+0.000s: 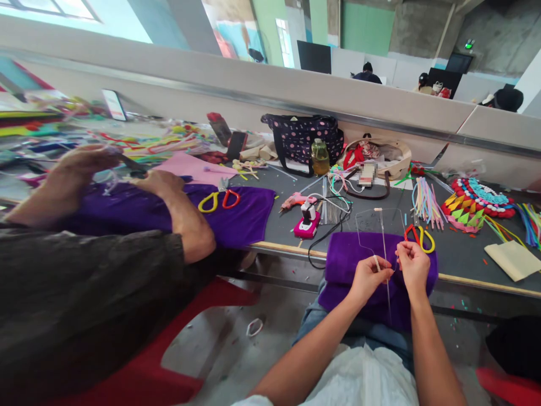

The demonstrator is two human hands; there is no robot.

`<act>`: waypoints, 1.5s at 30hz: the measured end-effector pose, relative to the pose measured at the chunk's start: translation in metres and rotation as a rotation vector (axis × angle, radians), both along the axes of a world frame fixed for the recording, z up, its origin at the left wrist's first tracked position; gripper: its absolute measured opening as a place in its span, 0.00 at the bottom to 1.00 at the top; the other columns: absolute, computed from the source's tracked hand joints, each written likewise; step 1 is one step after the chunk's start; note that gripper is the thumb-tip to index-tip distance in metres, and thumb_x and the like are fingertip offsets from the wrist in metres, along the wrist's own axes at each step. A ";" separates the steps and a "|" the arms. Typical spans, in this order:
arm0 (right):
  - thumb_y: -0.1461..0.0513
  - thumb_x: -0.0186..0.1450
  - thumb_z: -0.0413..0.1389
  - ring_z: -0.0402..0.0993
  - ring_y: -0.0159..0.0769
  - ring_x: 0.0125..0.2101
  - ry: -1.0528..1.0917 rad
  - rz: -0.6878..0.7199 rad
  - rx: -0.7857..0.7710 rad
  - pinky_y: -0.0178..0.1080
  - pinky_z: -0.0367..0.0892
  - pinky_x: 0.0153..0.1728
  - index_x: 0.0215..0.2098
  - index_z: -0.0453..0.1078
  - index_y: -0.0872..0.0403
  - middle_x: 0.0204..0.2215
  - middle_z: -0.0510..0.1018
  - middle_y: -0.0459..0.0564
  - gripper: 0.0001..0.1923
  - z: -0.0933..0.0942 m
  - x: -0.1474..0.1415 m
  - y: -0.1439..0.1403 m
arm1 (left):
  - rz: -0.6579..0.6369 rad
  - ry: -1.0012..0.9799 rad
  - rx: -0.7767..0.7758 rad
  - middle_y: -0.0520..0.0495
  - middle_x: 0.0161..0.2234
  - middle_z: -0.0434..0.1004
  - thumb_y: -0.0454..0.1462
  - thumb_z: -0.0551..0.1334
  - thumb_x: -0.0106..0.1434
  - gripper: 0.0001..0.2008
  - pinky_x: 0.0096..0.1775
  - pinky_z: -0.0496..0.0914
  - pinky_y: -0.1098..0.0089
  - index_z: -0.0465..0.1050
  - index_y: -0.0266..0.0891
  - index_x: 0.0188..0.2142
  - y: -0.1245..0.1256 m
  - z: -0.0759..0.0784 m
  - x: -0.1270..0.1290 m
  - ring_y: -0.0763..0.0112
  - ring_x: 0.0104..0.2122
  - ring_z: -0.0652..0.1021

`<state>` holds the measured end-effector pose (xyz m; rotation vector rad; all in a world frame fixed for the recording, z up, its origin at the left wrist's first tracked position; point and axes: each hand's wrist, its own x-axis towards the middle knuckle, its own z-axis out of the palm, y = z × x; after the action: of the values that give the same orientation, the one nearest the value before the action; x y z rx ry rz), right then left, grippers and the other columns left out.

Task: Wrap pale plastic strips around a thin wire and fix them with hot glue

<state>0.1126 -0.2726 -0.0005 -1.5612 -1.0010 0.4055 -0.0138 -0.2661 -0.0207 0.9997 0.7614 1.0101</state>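
Observation:
Above a purple cloth [344, 254] that hangs over the table edge onto my lap, I hold a thin bent wire frame [358, 231]. Its outline is roughly rectangular, with a straight wire down the middle and small white wrapped bits at the top and near my left fingers. My left hand [368, 279] pinches the frame's lower left part. Close beside it, my right hand [414, 265] is closed at the lower right of the wire, thumb against fingertips. The exact spot between the right fingers is hidden. Red-and-yellow-handled scissors [428, 239] lie just behind my right hand.
A pink glue gun [298, 200] and a magenta power block [307, 225] with cables lie left. Behind are a dotted bag [302, 141] and a jar [320, 158]. Pipe cleaners [426, 203] and a colourful craft piece [477, 203] lie right. A co-worker's hands [158, 183] work at left.

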 end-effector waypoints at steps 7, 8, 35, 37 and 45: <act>0.48 0.58 0.57 0.68 0.30 0.17 0.147 0.065 0.016 0.31 0.61 0.14 0.37 0.73 0.57 0.23 0.77 0.49 0.21 0.002 0.001 -0.003 | -0.019 -0.042 -0.007 0.52 0.21 0.73 0.40 0.72 0.46 0.15 0.27 0.69 0.71 0.74 0.35 0.31 0.007 0.004 -0.005 0.73 0.21 0.73; 0.48 0.58 0.58 0.67 0.30 0.17 0.199 0.114 0.004 0.31 0.61 0.14 0.37 0.73 0.57 0.23 0.77 0.49 0.20 0.001 0.001 -0.004 | -0.033 -0.057 -0.006 0.51 0.22 0.74 0.41 0.71 0.48 0.15 0.28 0.70 0.71 0.74 0.34 0.33 0.009 0.005 -0.007 0.73 0.22 0.74; 0.54 0.53 0.66 0.65 0.28 0.20 0.711 0.556 -0.090 0.31 0.66 0.19 0.32 0.70 0.52 0.21 0.69 0.41 0.14 -0.008 -0.001 -0.019 | -0.041 -0.085 -0.040 0.51 0.22 0.75 0.40 0.73 0.45 0.18 0.27 0.70 0.70 0.73 0.33 0.33 0.015 0.021 -0.014 0.72 0.21 0.75; 0.52 0.55 0.64 0.67 0.28 0.22 0.755 0.559 -0.074 0.32 0.67 0.21 0.35 0.71 0.52 0.24 0.72 0.43 0.15 -0.011 -0.006 -0.021 | -0.018 -0.075 -0.037 0.49 0.24 0.76 0.41 0.72 0.46 0.17 0.28 0.70 0.71 0.73 0.34 0.34 0.015 0.019 -0.013 0.71 0.23 0.76; 0.54 0.53 0.65 0.63 0.26 0.18 0.630 0.422 -0.038 0.29 0.57 0.18 0.38 0.72 0.53 0.21 0.70 0.40 0.18 -0.021 -0.027 -0.022 | 0.005 -0.024 0.033 0.49 0.25 0.74 0.44 0.70 0.50 0.17 0.25 0.65 0.76 0.75 0.34 0.34 0.017 0.015 -0.014 0.75 0.23 0.72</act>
<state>0.0854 -0.2950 -0.0215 -1.1241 -0.8113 1.1357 -0.0283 -0.2493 -0.0055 1.0126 0.7305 1.0402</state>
